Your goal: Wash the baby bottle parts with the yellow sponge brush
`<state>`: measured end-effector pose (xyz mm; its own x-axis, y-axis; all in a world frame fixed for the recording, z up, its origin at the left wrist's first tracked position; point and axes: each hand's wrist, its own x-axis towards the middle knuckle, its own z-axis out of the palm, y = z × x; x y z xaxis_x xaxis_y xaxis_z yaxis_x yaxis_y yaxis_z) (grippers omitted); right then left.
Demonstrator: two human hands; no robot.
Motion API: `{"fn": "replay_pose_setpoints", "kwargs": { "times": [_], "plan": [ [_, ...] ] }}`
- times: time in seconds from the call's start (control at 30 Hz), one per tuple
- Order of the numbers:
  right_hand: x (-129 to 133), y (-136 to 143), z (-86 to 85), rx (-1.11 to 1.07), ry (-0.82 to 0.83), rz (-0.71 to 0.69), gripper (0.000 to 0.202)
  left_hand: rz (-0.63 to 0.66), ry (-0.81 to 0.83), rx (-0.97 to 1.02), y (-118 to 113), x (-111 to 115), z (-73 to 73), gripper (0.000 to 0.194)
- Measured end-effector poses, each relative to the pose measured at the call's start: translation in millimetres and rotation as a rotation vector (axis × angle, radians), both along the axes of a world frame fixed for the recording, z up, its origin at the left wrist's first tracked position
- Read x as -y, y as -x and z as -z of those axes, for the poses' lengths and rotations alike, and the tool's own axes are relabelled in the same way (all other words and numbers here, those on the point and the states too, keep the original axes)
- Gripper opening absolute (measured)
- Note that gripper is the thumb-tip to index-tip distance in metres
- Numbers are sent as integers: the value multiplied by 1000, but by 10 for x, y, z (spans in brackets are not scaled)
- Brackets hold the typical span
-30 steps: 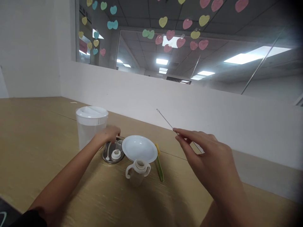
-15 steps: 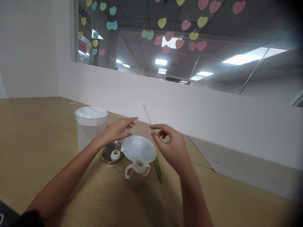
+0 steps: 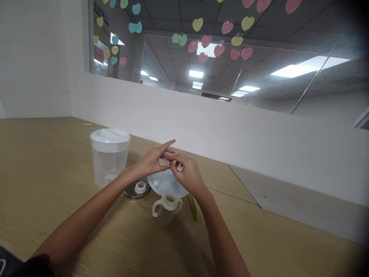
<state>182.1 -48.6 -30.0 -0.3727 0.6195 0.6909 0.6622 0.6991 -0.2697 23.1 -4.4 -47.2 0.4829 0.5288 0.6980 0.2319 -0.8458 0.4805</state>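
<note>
My left hand (image 3: 151, 161) pinches a small translucent piece (image 3: 165, 163), perhaps a bottle nipple, with the index finger stretched out past it. Against that piece my right hand (image 3: 186, 173) grips a thin wire rod with a looped end (image 3: 162, 152); the loop points up and left, and fingers hide the other end. Both hands meet above a white bowl (image 3: 173, 188). In front of the bowl stands a lidless, translucent two-handled baby bottle (image 3: 167, 209). To the left, a white screw ring (image 3: 140, 187) rests on a dark round metal plate (image 3: 134, 194).
A lidded clear plastic pitcher (image 3: 109, 161) stands left of the hands. A green-handled utensil (image 3: 193, 207) lies right of the bowl, partly under my right forearm. The wooden table (image 3: 57, 184) meets a white wall (image 3: 184, 119) behind, below a window with paper hearts.
My right hand has moved left with the wire rod, from beside the bowl to my left hand. The rod's loop has swung left, and its hidden end is now at the translucent piece.
</note>
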Motion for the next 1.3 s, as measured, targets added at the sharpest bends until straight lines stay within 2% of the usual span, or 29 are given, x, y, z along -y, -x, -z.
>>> {"fn": "replay_pose_setpoints", "kwargs": {
  "times": [0.1, 0.27, 0.43, 0.57, 0.7, 0.77, 0.87, 0.9, 0.97, 1.07, 1.17, 1.3],
  "plan": [
    [-19, 2, 16, 20, 13, -13, 24, 66, 3, 26, -12, 3, 25, 85],
    [-29, -28, 19, 44, 55, -35, 24, 53, 54, 14, -30, -28, 66, 91],
    [-13, -59, -8, 96, 63, -52, 21, 112, -4, -4, -3, -24, 58, 87],
    [-3, -45, -16, 149, 19, -44, 22, 138, -10, 3, 16, 8, 42, 83],
    [-28, -47, -5, 162, -83, -31, 21, 90, 103, 91, -23, -17, 75, 87],
    [-52, -63, 6, 116, -138, -8, 21, 48, 202, 138, -59, -52, 106, 77],
    [-76, -88, 15, 41, -196, 25, 21, 52, 277, 83, -103, -96, 141, 37],
    [-75, -92, 13, 21, -206, 37, 20, 60, 267, 58, -111, -105, 147, 30],
    [-55, -97, -5, -39, -234, 80, 17, 51, 235, 37, -118, -113, 151, 25],
    [8, -97, -58, -241, -287, 129, 12, 16, 228, 8, -120, -108, 149, 26],
    [50, -94, -102, -480, -198, 35, 9, 16, 223, -14, -134, -103, 155, 29],
    [12, -79, -78, -561, -65, -78, 12, 63, 244, 9, -165, -127, 196, 31]
  ]
}}
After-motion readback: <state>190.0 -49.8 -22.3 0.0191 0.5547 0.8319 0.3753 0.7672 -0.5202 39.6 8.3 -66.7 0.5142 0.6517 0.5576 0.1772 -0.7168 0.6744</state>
